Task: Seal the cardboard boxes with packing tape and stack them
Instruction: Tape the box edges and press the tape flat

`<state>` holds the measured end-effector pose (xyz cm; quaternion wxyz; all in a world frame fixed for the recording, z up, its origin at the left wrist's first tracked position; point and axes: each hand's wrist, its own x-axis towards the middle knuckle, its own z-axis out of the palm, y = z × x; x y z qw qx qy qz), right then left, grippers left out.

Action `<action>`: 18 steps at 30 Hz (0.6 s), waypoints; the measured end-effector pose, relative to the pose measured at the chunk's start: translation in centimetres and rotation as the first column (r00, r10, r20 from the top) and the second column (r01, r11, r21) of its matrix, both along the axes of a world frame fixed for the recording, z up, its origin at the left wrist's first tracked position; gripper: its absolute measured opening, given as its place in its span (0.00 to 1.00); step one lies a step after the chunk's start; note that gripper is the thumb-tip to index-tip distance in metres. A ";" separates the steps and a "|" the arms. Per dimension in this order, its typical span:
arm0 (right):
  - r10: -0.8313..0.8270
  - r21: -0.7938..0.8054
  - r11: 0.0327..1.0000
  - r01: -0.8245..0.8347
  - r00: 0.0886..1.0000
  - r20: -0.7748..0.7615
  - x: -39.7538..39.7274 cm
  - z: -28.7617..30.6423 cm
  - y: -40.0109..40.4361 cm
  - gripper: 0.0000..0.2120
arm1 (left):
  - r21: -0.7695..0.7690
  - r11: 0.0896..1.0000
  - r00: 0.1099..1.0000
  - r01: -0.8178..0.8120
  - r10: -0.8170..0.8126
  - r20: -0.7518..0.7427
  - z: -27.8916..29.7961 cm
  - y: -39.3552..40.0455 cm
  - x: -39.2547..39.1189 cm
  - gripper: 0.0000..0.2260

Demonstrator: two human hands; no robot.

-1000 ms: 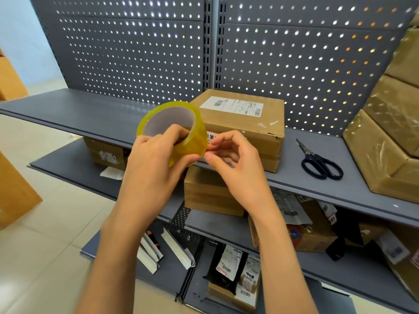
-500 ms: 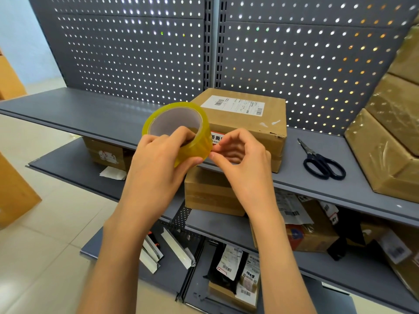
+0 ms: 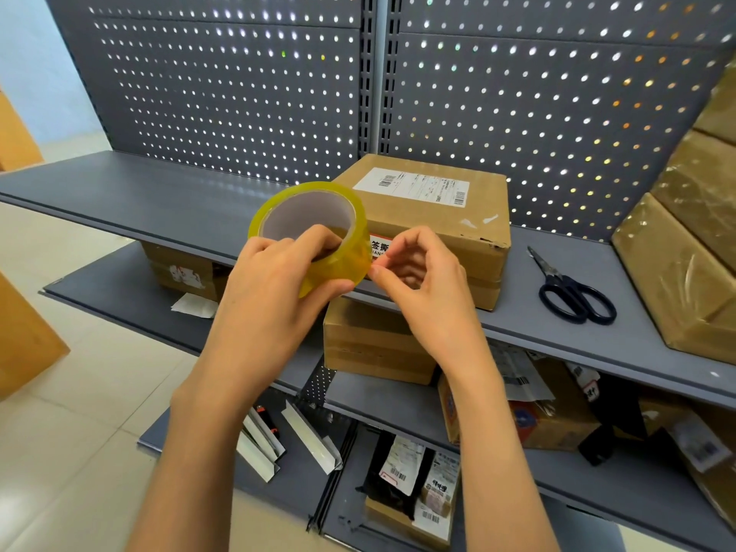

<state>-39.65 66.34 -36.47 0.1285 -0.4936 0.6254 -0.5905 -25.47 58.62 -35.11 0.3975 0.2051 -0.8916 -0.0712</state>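
One view only, the head camera, so we log everything from it.

Head view: our left hand (image 3: 275, 288) grips the translucent yellow roll of packing tape (image 3: 314, 233), fingers curled through the grey core and thumb under the outer wall. The roll is held in the air in front of the upper grey metal shelf (image 3: 159, 201), just before the brown cardboard box with a white shipping label (image 3: 430, 217), which sits on that shelf on top of a second, flatter box. Our right hand (image 3: 422, 280) has its fingers curled, thumb and forefinger tips pinching at the roll's right edge; we judge it is picking for the loose tape end. Whether any tape is actually lifted we cannot tell; the film is too clear.

Black-handled scissors (image 3: 573, 292) lie on the same shelf, to the right of the box and apart from it.

Risks, as we judge them:
- The end may split or tear into a sliver if picked at an angle.
- A freed end may fold back and stick to itself or to our fingers.
- The roll may twist in the left hand when we pull.
- No tape is on the box seam yet; sealing and stacking remain to do.
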 end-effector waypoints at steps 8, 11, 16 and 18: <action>-0.008 0.005 1.000 0.008 1.000 0.024 -0.4 -0.3 -1.0 0.05 | -0.015 0.999 0.999 -0.031 0.032 0.023 -0.1 -0.6 -0.9 0.11; -0.040 -0.008 0.999 0.041 0.999 0.036 -0.3 -0.5 -1.3 0.06 | -0.028 0.999 1.000 -0.029 0.029 0.006 0.0 -0.6 -1.4 0.11; -0.102 -0.017 0.995 0.103 0.995 0.011 -0.3 -0.7 -1.5 0.04 | -0.011 0.999 0.999 -0.045 0.045 0.008 -0.1 -1.0 -1.5 0.11; -0.140 0.010 0.990 0.141 0.989 -0.035 -0.5 -0.8 -1.5 0.06 | -0.006 0.999 0.999 -0.049 0.049 0.007 -0.2 -1.2 -1.5 0.11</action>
